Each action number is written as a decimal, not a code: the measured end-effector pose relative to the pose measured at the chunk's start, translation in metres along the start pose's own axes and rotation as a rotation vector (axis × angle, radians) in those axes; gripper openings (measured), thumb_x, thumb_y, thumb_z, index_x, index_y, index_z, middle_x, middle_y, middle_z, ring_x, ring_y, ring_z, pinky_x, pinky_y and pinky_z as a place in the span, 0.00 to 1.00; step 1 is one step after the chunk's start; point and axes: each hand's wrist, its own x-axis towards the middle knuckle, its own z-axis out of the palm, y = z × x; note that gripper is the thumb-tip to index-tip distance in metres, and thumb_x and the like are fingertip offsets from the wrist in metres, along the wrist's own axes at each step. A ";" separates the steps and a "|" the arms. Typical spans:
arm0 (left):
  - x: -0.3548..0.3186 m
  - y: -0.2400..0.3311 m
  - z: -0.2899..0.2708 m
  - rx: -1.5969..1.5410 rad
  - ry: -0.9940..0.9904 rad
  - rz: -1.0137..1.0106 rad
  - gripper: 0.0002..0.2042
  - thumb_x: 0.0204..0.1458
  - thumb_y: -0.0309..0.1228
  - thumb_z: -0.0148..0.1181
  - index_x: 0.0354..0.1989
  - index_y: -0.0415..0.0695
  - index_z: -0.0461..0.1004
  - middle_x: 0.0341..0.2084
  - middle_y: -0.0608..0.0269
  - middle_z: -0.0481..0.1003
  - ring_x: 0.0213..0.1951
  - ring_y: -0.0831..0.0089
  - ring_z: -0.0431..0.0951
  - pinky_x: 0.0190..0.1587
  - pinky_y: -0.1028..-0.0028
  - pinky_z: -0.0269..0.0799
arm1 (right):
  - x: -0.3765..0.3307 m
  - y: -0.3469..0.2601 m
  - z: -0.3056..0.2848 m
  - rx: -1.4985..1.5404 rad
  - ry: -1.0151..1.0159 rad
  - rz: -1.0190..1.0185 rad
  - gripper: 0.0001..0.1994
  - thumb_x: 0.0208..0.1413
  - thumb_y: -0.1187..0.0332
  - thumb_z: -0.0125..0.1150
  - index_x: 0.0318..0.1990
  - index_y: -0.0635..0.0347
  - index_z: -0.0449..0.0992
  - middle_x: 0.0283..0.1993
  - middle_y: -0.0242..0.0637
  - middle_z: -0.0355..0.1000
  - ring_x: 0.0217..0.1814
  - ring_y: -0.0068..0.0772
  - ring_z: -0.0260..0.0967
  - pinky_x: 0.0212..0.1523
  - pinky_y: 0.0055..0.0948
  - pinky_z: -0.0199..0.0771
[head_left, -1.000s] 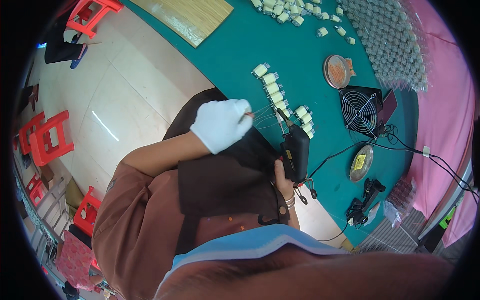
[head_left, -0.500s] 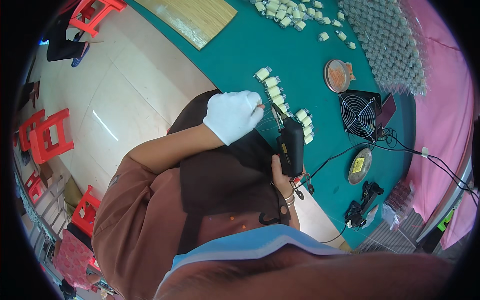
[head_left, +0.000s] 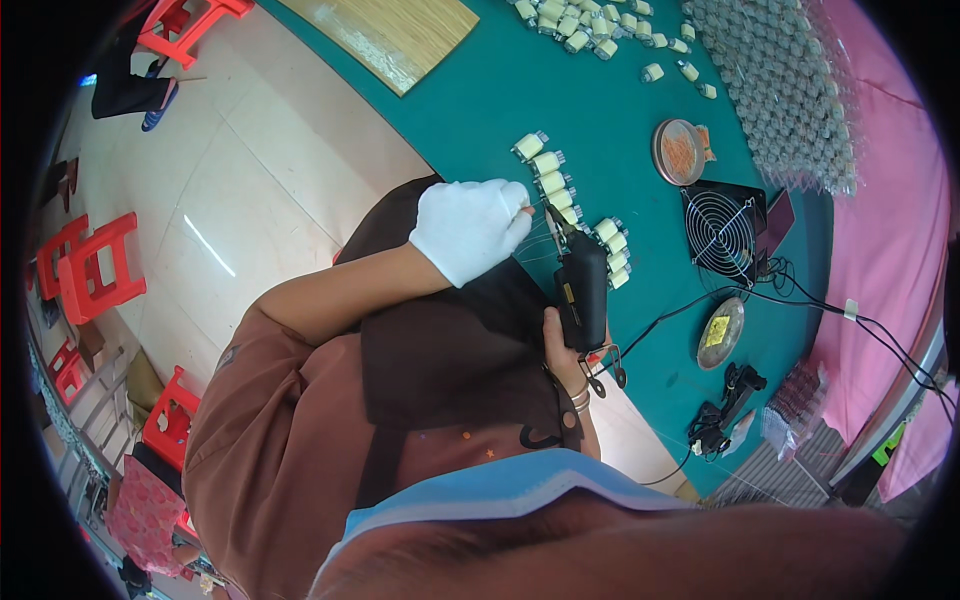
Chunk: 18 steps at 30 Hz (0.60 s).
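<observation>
Teal worktop: gloved left hand pinches thin, springy leads of a small, light cream coil at the near edge; right hand grips the rigid black soldering tool mid-body.

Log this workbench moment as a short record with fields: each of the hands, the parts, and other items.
left hand: white glove, pinching thin wires by the tool tip
right hand: bare, gripping a black soldering tool
parts: row of small cream components on the teal table
other items: black fan, round dish, metal tin
</observation>
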 end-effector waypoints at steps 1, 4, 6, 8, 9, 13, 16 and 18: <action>0.000 0.000 0.000 -0.001 0.000 0.000 0.09 0.53 0.37 0.61 0.25 0.49 0.74 0.17 0.64 0.74 0.18 0.64 0.78 0.18 0.66 0.70 | 0.000 0.001 0.000 0.002 0.003 0.001 0.14 0.42 0.76 0.72 0.38 0.65 0.77 0.34 0.43 0.73 0.31 0.42 0.72 0.32 0.34 0.71; 0.001 0.000 -0.001 -0.009 0.004 0.003 0.08 0.53 0.37 0.61 0.25 0.49 0.74 0.17 0.64 0.74 0.18 0.64 0.78 0.18 0.65 0.70 | -0.001 0.003 0.001 -0.003 0.005 -0.023 0.14 0.42 0.76 0.72 0.38 0.65 0.77 0.33 0.44 0.73 0.31 0.43 0.71 0.32 0.35 0.71; 0.000 0.000 0.000 0.000 0.005 0.000 0.08 0.53 0.37 0.61 0.25 0.49 0.74 0.17 0.63 0.74 0.18 0.64 0.78 0.18 0.65 0.70 | 0.000 0.001 0.000 -0.015 0.002 -0.031 0.14 0.42 0.76 0.72 0.38 0.65 0.77 0.33 0.44 0.73 0.30 0.43 0.71 0.32 0.35 0.71; 0.000 0.000 0.000 -0.005 0.006 -0.002 0.08 0.53 0.37 0.61 0.25 0.49 0.74 0.17 0.63 0.74 0.18 0.64 0.78 0.19 0.65 0.70 | 0.001 -0.001 0.000 -0.028 0.002 -0.040 0.14 0.43 0.76 0.72 0.38 0.65 0.76 0.33 0.44 0.73 0.30 0.44 0.71 0.32 0.35 0.71; 0.000 0.000 0.000 -0.009 0.006 -0.005 0.08 0.53 0.37 0.61 0.25 0.49 0.74 0.17 0.63 0.74 0.18 0.63 0.78 0.19 0.65 0.70 | 0.002 -0.002 0.000 -0.026 0.004 -0.042 0.14 0.43 0.76 0.72 0.38 0.65 0.76 0.33 0.44 0.73 0.30 0.44 0.71 0.31 0.35 0.71; 0.000 0.000 -0.001 -0.010 -0.012 -0.013 0.08 0.53 0.37 0.60 0.26 0.49 0.74 0.17 0.63 0.74 0.18 0.63 0.78 0.19 0.65 0.70 | 0.001 -0.001 0.001 -0.020 0.006 -0.029 0.13 0.42 0.76 0.72 0.37 0.65 0.76 0.32 0.44 0.72 0.29 0.44 0.71 0.30 0.35 0.70; 0.000 0.001 -0.002 0.020 -0.047 -0.047 0.05 0.50 0.36 0.63 0.26 0.51 0.78 0.19 0.67 0.77 0.20 0.66 0.79 0.21 0.67 0.71 | 0.003 -0.005 0.001 -0.025 0.007 -0.030 0.13 0.42 0.76 0.72 0.36 0.66 0.75 0.32 0.44 0.72 0.29 0.43 0.71 0.29 0.35 0.70; 0.001 0.002 -0.002 0.013 -0.040 -0.043 0.05 0.50 0.36 0.63 0.26 0.51 0.78 0.19 0.67 0.77 0.20 0.66 0.79 0.21 0.68 0.71 | 0.001 -0.005 0.000 -0.024 0.013 -0.028 0.13 0.42 0.76 0.72 0.36 0.66 0.75 0.32 0.44 0.72 0.28 0.43 0.71 0.29 0.34 0.70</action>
